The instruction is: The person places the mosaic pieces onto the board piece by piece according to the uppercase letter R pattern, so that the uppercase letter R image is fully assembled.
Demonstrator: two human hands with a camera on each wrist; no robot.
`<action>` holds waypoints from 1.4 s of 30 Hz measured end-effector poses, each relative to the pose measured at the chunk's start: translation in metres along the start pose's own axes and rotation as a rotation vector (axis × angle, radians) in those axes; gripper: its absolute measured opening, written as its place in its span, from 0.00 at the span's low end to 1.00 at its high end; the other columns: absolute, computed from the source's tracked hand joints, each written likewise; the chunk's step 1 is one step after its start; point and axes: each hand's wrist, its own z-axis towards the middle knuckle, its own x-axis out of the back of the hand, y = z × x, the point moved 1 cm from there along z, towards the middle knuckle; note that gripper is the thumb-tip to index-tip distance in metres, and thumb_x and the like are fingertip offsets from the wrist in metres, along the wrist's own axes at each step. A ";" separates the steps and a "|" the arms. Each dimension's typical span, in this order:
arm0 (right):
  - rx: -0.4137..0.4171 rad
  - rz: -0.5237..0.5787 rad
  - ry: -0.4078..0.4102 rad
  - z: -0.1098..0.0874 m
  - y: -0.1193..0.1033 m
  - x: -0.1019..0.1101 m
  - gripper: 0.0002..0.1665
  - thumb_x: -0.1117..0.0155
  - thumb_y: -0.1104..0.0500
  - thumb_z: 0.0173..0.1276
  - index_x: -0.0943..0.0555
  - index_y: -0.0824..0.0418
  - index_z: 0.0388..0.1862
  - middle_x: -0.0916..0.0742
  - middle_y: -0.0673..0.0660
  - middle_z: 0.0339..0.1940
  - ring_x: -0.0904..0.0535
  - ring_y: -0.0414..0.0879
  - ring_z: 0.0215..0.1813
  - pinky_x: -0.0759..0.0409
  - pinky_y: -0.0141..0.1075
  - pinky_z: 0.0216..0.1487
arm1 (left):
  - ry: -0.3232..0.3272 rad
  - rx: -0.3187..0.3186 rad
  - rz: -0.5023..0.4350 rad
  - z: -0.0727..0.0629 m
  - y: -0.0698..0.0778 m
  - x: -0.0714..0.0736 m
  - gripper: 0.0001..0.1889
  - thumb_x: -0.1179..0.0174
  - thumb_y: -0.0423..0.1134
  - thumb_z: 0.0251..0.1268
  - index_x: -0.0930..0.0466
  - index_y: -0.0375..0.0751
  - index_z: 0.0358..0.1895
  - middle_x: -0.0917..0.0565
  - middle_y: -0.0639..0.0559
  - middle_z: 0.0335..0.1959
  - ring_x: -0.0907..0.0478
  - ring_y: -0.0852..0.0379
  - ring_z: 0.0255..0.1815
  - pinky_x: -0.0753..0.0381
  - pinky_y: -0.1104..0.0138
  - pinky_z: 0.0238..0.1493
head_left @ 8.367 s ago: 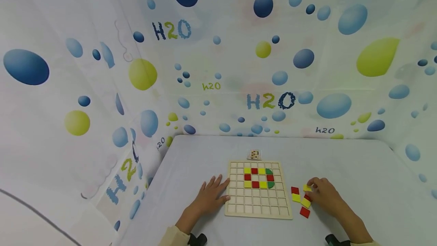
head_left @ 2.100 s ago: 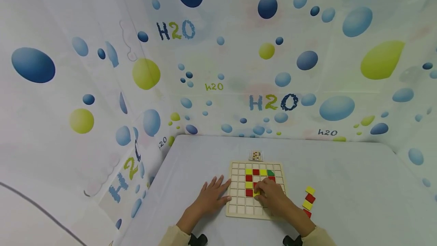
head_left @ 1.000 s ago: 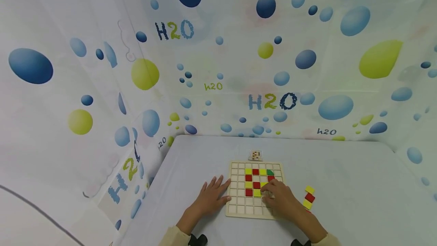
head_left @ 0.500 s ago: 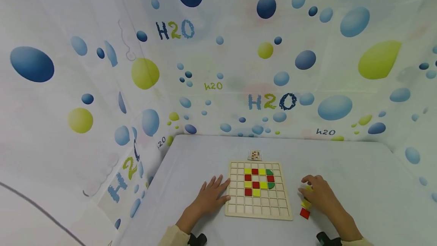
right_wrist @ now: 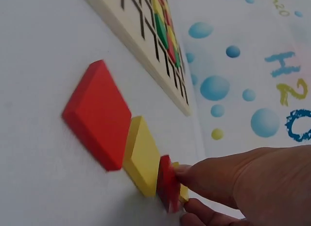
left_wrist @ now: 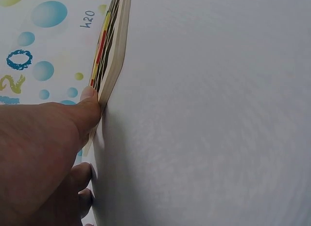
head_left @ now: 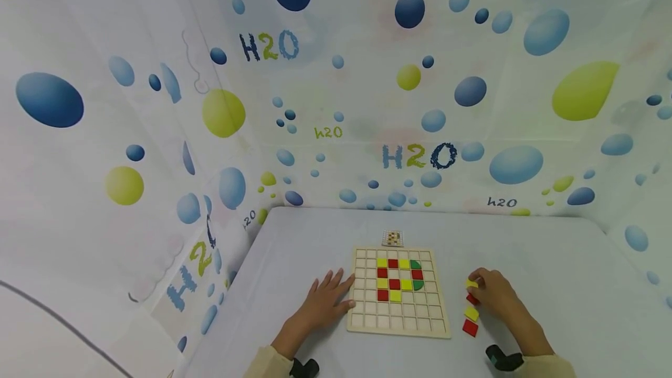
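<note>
My left hand (head_left: 326, 299) lies with spread fingers at the left edge of the wooden grid board (head_left: 394, 324); its thumb (left_wrist: 87, 102) touches the board's rim in the left wrist view. Red, yellow and green pieces fill some of the board's squares. Right of the board, my right hand (head_left: 496, 293) pinches a yellow tile (head_left: 471, 283) between thumb and fingers. Against the thumb is a red tile (right_wrist: 168, 184), blurred and tilted in the right wrist view. Nearer lie another yellow tile (head_left: 471, 313) and another red tile (head_left: 470, 328). The hand partly hides the pinched tile.
A small pattern card (head_left: 392, 238) lies just beyond the board. All stands on a white-covered table (head_left: 567, 284), with a bubble-printed curtain (head_left: 357, 86) behind and at the left. Dark wrist devices (head_left: 504, 358) sit at both wrists.
The right hand has left the board, where a red and a yellow tile now fill a further row, and gone right to the loose tiles. Its fingers have closed together. The left hand stays put.
</note>
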 end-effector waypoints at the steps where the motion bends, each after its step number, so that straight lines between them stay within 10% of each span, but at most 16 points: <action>1: 0.001 0.005 -0.001 0.002 -0.001 -0.001 0.15 0.30 0.63 0.72 0.20 0.70 0.53 0.18 0.66 0.45 0.21 0.55 0.45 0.15 0.53 0.48 | -0.001 0.001 -0.001 0.000 0.000 0.000 0.36 0.43 0.59 0.79 0.36 0.51 0.83 0.41 0.41 0.85 0.48 0.34 0.86 0.52 0.32 0.80; 24: 0.118 -0.042 0.046 0.015 -0.030 -0.031 0.14 0.29 0.63 0.73 0.20 0.67 0.53 0.19 0.63 0.48 0.23 0.54 0.49 0.16 0.54 0.53 | -0.002 0.016 0.013 0.004 0.002 -0.003 0.36 0.43 0.59 0.79 0.37 0.53 0.83 0.41 0.42 0.85 0.48 0.35 0.86 0.51 0.32 0.81; 42: 0.255 -0.004 0.021 -0.004 -0.100 -0.071 0.15 0.25 0.59 0.71 0.18 0.56 0.53 0.19 0.53 0.49 0.23 0.49 0.54 0.23 0.49 0.54 | 0.002 0.017 0.006 0.003 0.007 0.000 0.35 0.43 0.58 0.79 0.36 0.51 0.83 0.40 0.41 0.85 0.48 0.34 0.86 0.51 0.32 0.80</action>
